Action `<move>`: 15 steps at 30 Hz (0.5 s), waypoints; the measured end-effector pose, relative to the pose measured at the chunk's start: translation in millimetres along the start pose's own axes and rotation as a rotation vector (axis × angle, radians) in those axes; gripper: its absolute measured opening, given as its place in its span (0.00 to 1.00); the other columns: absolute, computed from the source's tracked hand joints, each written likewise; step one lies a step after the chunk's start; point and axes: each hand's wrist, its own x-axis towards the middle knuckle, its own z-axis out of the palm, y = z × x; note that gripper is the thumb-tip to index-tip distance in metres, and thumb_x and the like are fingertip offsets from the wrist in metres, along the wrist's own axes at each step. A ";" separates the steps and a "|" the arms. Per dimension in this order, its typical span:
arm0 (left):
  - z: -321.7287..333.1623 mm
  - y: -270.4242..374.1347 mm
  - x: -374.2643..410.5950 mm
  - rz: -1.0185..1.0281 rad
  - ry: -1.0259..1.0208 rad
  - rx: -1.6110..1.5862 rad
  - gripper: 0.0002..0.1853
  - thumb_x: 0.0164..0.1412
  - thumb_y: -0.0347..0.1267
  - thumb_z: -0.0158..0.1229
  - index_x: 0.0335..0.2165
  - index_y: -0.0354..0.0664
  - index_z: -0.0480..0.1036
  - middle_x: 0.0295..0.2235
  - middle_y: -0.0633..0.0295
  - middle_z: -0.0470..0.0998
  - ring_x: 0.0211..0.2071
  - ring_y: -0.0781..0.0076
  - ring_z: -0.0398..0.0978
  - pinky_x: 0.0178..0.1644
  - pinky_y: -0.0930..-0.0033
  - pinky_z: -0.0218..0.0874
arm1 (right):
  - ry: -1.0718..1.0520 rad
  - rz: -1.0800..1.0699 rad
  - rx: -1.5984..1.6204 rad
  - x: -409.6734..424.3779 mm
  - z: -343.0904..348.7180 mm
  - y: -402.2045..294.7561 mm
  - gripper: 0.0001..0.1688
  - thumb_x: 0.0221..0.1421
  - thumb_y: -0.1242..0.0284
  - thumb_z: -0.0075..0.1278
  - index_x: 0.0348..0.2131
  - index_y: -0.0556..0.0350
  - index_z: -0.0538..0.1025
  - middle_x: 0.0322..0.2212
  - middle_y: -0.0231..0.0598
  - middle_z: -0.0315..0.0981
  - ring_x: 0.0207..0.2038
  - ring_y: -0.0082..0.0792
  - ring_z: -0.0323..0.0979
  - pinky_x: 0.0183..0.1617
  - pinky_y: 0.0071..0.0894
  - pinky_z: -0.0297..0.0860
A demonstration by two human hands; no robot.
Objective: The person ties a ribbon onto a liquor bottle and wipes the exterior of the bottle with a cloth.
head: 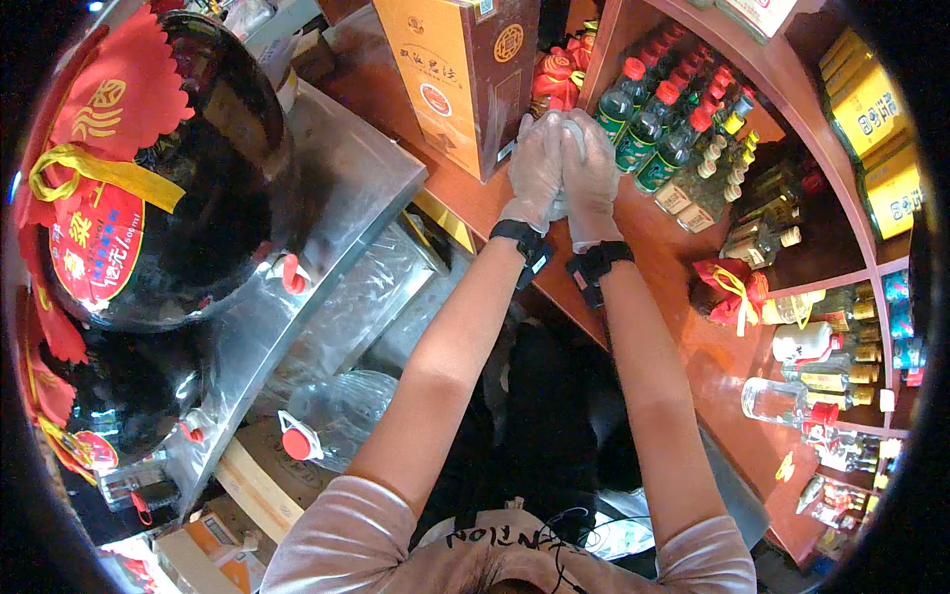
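Note:
My left hand and my right hand, both in thin translucent gloves, meet around a pale, bottle-like thing. The fingers and palms hide most of it, and its exact kind cannot be told. Black bands circle both wrists. Just left of my hands a tall orange and brown box stands on the reddish-brown wooden shelf. Behind them is a red cloth-wrapped jar with a yellow tie. Green-labelled bottles with red caps stand close to the right.
Large black jars with red cloth and red taps rest on a plastic-covered table at left. Below lies a clear plastic jug with a red cap. More bottles and yellow boxes fill the curved shelving at right.

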 end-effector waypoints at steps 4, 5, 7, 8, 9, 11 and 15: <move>9.9 -15.2 -2.2 -0.205 0.044 -0.310 0.20 0.62 0.38 0.35 0.35 0.34 0.70 0.35 0.43 0.73 0.40 0.44 0.68 0.46 0.55 0.59 | 0.008 -0.102 0.031 -2.7 -3.8 -2.7 0.22 0.47 0.68 0.54 0.42 0.54 0.70 0.41 0.44 0.70 0.45 0.47 0.67 0.50 0.42 0.63; 11.8 -21.1 -2.6 -0.254 0.033 -0.374 0.20 0.62 0.38 0.35 0.35 0.34 0.70 0.35 0.43 0.73 0.40 0.44 0.68 0.46 0.55 0.59 | 0.002 -0.080 0.024 -2.3 -2.6 -3.8 0.22 0.46 0.67 0.54 0.42 0.54 0.69 0.41 0.45 0.70 0.45 0.48 0.67 0.50 0.43 0.62; 9.7 -14.3 -2.7 -0.255 -0.030 -0.382 0.22 0.62 0.40 0.35 0.35 0.33 0.70 0.36 0.41 0.72 0.40 0.44 0.68 0.47 0.55 0.59 | 0.002 -0.016 0.008 -2.6 -3.2 -2.4 0.22 0.46 0.67 0.54 0.41 0.55 0.69 0.39 0.46 0.70 0.44 0.49 0.67 0.49 0.43 0.62; 10.5 -13.6 -1.3 -0.235 -0.043 -0.336 0.23 0.63 0.41 0.35 0.35 0.32 0.70 0.36 0.41 0.72 0.41 0.44 0.68 0.47 0.55 0.59 | 0.008 0.023 0.007 -2.3 -3.0 -1.9 0.21 0.46 0.66 0.54 0.40 0.55 0.69 0.38 0.46 0.70 0.43 0.49 0.67 0.48 0.43 0.62; 10.2 -14.5 0.3 -0.216 -0.050 -0.284 0.24 0.63 0.42 0.35 0.36 0.32 0.70 0.37 0.41 0.72 0.41 0.44 0.68 0.47 0.55 0.59 | 0.011 0.060 0.014 -1.5 -2.2 -4.2 0.20 0.47 0.66 0.53 0.39 0.55 0.69 0.37 0.47 0.70 0.42 0.50 0.67 0.47 0.44 0.62; 10.0 -15.3 0.7 -0.210 -0.011 -0.240 0.25 0.63 0.44 0.35 0.36 0.32 0.70 0.37 0.41 0.72 0.41 0.45 0.69 0.46 0.55 0.60 | 0.003 0.097 -0.009 -0.2 0.0 -6.4 0.18 0.48 0.65 0.51 0.38 0.55 0.70 0.35 0.48 0.70 0.40 0.50 0.67 0.45 0.45 0.63; 11.4 -9.5 -2.8 -0.270 0.080 -0.290 0.26 0.63 0.46 0.36 0.34 0.31 0.69 0.36 0.40 0.72 0.40 0.45 0.69 0.45 0.54 0.60 | 0.019 0.119 0.004 -0.3 4.7 -3.3 0.15 0.51 0.65 0.47 0.36 0.55 0.70 0.33 0.48 0.69 0.38 0.52 0.67 0.42 0.47 0.63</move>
